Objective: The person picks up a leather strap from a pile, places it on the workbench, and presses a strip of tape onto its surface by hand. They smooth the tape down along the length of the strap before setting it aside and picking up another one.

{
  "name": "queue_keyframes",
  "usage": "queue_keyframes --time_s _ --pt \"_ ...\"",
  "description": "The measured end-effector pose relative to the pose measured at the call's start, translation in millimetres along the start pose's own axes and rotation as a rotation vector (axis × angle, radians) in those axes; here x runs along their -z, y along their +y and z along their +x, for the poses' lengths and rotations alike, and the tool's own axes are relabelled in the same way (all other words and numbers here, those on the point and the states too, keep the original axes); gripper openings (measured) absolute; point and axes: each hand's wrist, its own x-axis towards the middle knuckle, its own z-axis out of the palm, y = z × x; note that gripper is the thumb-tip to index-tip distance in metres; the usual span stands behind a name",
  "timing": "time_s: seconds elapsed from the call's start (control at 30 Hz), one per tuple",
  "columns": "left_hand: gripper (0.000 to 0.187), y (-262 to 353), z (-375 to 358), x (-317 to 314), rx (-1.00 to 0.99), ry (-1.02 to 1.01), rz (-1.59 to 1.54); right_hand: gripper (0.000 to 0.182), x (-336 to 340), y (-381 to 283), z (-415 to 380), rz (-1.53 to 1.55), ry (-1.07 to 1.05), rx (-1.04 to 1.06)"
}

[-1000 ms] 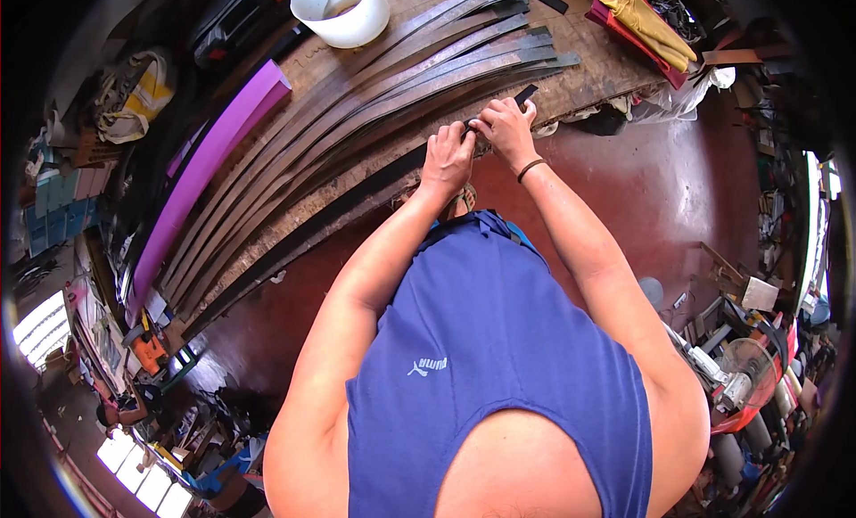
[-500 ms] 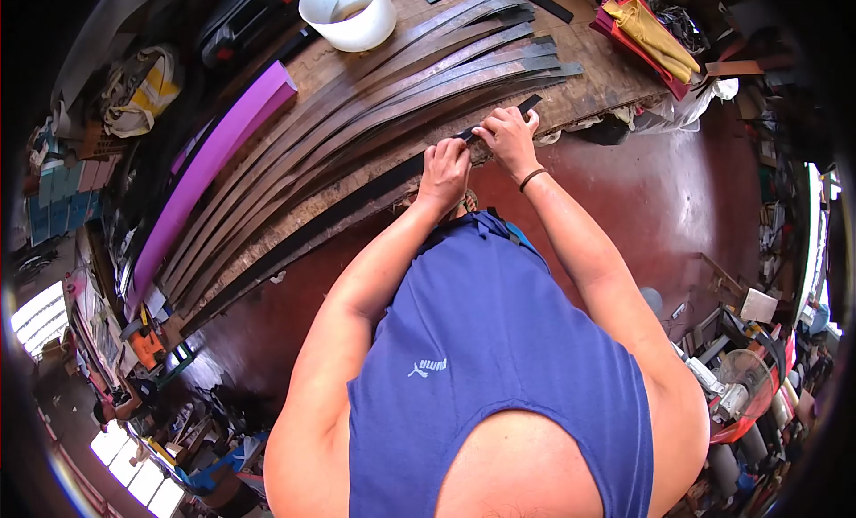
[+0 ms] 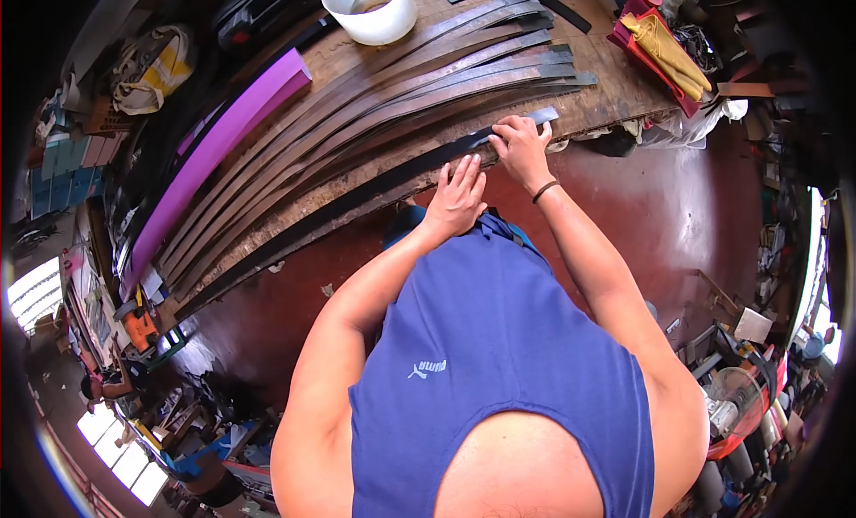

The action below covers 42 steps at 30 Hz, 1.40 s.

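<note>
A long black strip [image 3: 383, 181] lies along the near edge of the wooden workbench. Its far right end shows a pale, shiny grey face [image 3: 542, 115]. My right hand [image 3: 523, 154] grips the strip close to that end, fingers bent over it and thumb at the side. My left hand [image 3: 458, 197] rests at the bench edge just below the strip, its fingers stretched out and holding nothing. Behind the strip, several long brown and grey strips [image 3: 392, 97] lie fanned out in a pile.
A white round tub [image 3: 370, 14] stands at the back of the workbench [image 3: 615, 86]. To the left lies a purple roll [image 3: 214, 152]. Yellow and red material [image 3: 664, 54] sits at the right end. A fan [image 3: 736, 400] and clutter stand behind on the right.
My left hand has let go of the strip, opening and dropping toward me. My right hand stays near the strip's end, which now shows pale grey instead of black. The view has shifted slightly.
</note>
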Motion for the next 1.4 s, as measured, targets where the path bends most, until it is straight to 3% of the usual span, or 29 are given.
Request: queue_keyframes --time_s 0.1,0.17,0.23,0.27,0.3,0.4,0.47,0.6,0.77,0.9,1.0,1.1,1.27,1.4 --pt "0.045 -5.0 -5.1 -8.4 -0.056 0.097 -0.101 0.016 3.3 -1.9 -4.3 -0.04 -0.042 -0.014" --pt "0.041 -9.0 -7.5 -10.4 -0.041 0.141 -0.198 0.025 10.6 -6.0 -4.9 -0.068 -0.102 -0.027" --pt "0.038 -10.0 -4.9 5.1 0.03 0.166 -0.318 0.04 3.5 -5.6 -7.7 0.007 -0.02 0.106" --pt "0.038 -11.1 -5.2 17.7 0.134 0.208 -0.29 0.048 -0.3 -5.2 -9.4 0.045 0.021 0.172" --pt "0.039 -15.9 -7.2 23.1 0.232 0.247 -0.233 0.067 0.4 -9.9 -11.4 -0.03 -0.073 0.23" --pt "0.042 -40.8 -24.8 18.1 0.435 0.252 -0.048 0.073 -6.9 -35.8 -19.2 -0.012 -0.192 0.352" --pt "0.044 -53.7 -37.8 15.7 0.408 0.203 -0.01 0.077 -24.8 -40.0 -24.7 -0.112 -0.293 0.365" --pt "0.048 -57.3 -43.4 15.7 0.357 0.202 0.023 0.081 -25.9 9.1 -28.4 -0.196 -0.194 0.38" --pt "0.047 -51.8 -43.3 18.2 0.385 0.203 -0.002 0.082 17.0 50.6 -32.1 -0.329 -0.296 0.304" --pt "0.047 -52.6 -42.1 15.9 0.4 0.215 -0.008 0.086 0.6 30.8 -36.8 -0.305 -0.227 0.137" --pt "0.048 -51.3 -46.1 9.7 0.394 0.21 0.04 0.087 -15.7 -27.5 -32.9 -0.143 -0.166 0.306" --pt "0.049 -54.1 -45.2 7.8 0.37 0.209 0.071 0.083 -33.2 -63.6 -35.3 -0.116 -0.306 0.347" --pt "0.049 -55.3 -47.2 17.6 0.354 0.188 0.03 0.081 -20.6 16.8 -40.5 -0.227 -0.16 0.27" --pt "0.048 -52.2 -45.8 17.5 0.387 0.207 0.001 0.079 9.1 49.7 -42.5 -0.306 -0.15 0.06"
